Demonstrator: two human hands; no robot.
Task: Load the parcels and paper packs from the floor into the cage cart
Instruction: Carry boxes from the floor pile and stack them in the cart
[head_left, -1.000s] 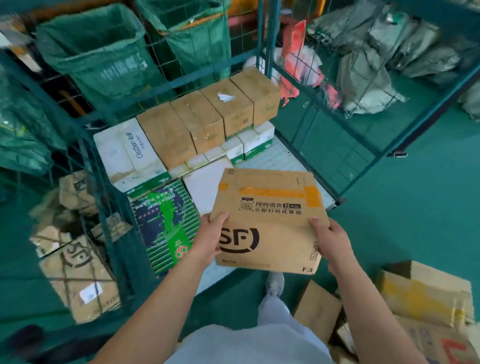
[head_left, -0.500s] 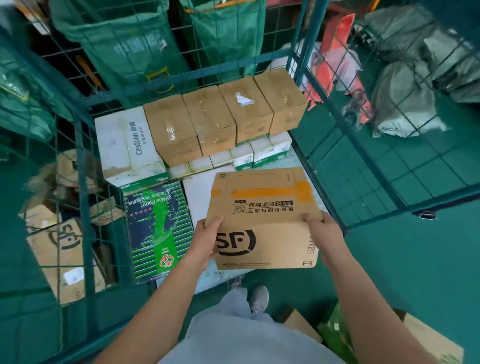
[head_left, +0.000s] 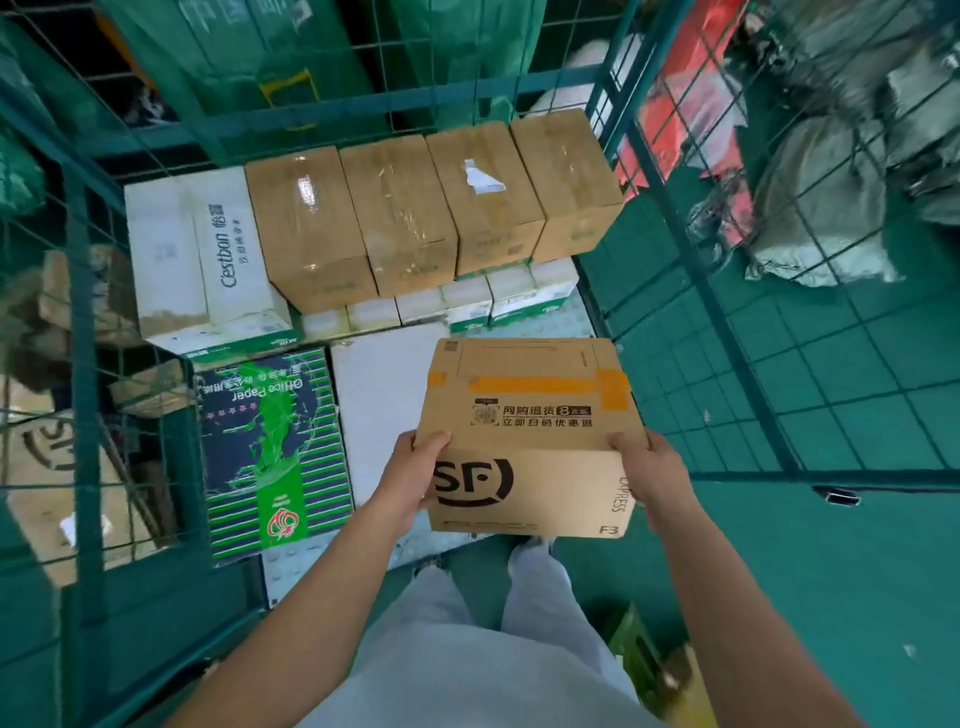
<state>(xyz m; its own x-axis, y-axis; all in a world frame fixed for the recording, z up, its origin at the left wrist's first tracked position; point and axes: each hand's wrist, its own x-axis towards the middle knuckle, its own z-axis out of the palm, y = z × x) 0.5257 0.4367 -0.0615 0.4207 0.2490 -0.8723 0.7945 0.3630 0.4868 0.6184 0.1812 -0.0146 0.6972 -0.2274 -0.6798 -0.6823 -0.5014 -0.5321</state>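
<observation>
I hold a brown SF cardboard parcel (head_left: 530, 436) with orange tape over the front right of the green cage cart (head_left: 83, 364). My left hand (head_left: 410, 475) grips its left edge and my right hand (head_left: 649, 475) grips its right edge. Inside the cart, several brown boxes (head_left: 431, 213) stand in a row at the back on white and green paper packs (head_left: 467, 304). A white Cestbon box (head_left: 208, 260) sits at the back left. A dark green Office Paper pack (head_left: 270, 447) and a white pack (head_left: 379, 395) lie in front.
Mesh walls (head_left: 675, 218) close the cart's left, back and right; the near side is open. Green sacks (head_left: 249, 57) hang behind it. Another cage on the left holds brown parcels (head_left: 47, 467). Grey bags (head_left: 821, 208) lie on the green floor at right. A parcel (head_left: 670, 670) lies by my legs.
I have stepped closer to the cart. The SF parcel has moved forward and lower, over the cart's front right. Both hands keep their grip.
</observation>
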